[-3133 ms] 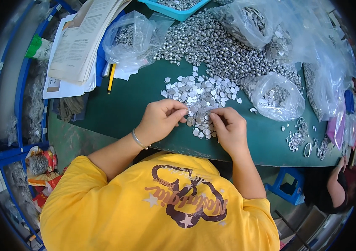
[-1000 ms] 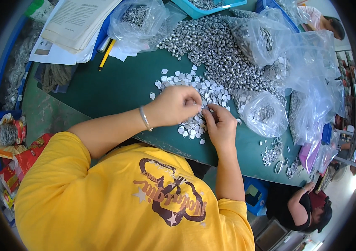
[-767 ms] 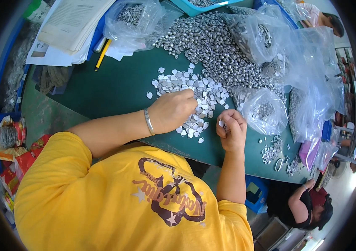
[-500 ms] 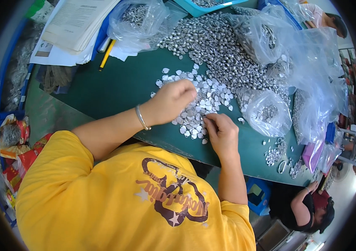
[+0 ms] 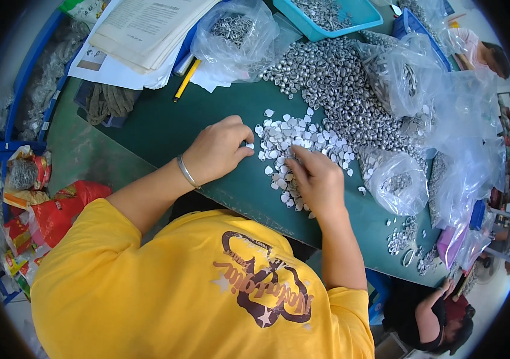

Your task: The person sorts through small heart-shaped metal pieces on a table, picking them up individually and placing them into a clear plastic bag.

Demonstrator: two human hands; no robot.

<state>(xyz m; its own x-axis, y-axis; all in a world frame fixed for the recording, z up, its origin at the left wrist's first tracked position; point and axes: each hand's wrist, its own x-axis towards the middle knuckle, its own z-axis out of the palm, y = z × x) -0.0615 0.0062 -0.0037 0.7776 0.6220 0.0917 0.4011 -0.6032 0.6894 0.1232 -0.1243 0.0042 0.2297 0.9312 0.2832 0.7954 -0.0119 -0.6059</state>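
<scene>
My left hand (image 5: 218, 149) is at the left edge of a pile of small flat heart-shaped metal pieces (image 5: 288, 128). One pale piece (image 5: 249, 145) shows pinched between its thumb and forefinger. On the near right side of the same pile, my right hand (image 5: 319, 182) has its fingers curled, with thumb and forefinger close together among the pieces. Whatever lies between those fingertips is too small to make out. Behind the flat pieces spreads a larger heap of rounded silver metal parts (image 5: 333, 78).
Clear plastic bags of metal parts (image 5: 395, 182) stand on the green table (image 5: 165, 131) to the right. At the back are a turquoise tray (image 5: 327, 29), papers (image 5: 147, 30) and a yellow-black pen (image 5: 187, 80). Two other people (image 5: 428, 311) sit farther right.
My left hand has moved left, from over the pile to its left edge, and now pinches a piece. My right hand stays at the near side. The whole view has shifted slightly.
</scene>
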